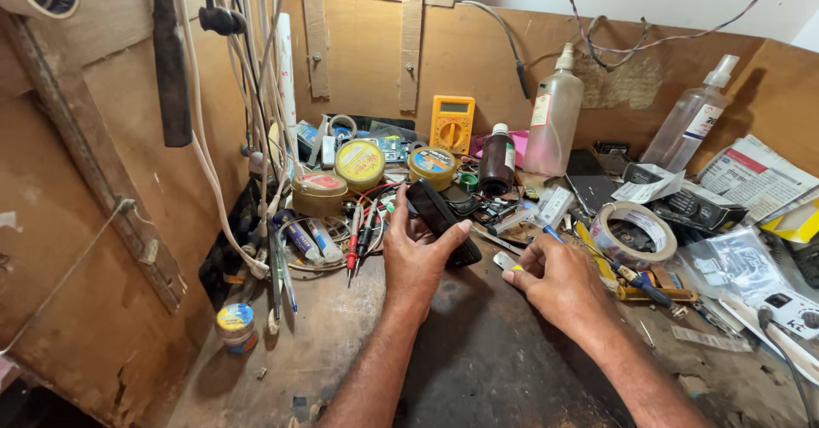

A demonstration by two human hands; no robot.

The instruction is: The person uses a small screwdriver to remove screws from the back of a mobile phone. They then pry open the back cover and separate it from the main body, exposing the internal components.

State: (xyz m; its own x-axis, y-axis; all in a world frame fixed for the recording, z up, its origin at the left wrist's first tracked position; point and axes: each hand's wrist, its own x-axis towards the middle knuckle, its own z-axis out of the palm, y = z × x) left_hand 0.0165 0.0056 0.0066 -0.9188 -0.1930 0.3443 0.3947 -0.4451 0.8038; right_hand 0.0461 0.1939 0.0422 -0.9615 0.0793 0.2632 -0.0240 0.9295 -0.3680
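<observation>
Here, left hand [418, 257] closed around a black phone [439, 219], right hand [554, 279] pinching a small metal tool [505, 262] beside it.

Both bare forearms rise from the bottom edge toward mid-frame. The left hand [415, 253] sits at centre, back to the camera, its fingers [401, 210] and thumb curled closed in a grip. The right hand [559, 281], just right of centre, lies low, fingers bent and pinched leftward.
</observation>
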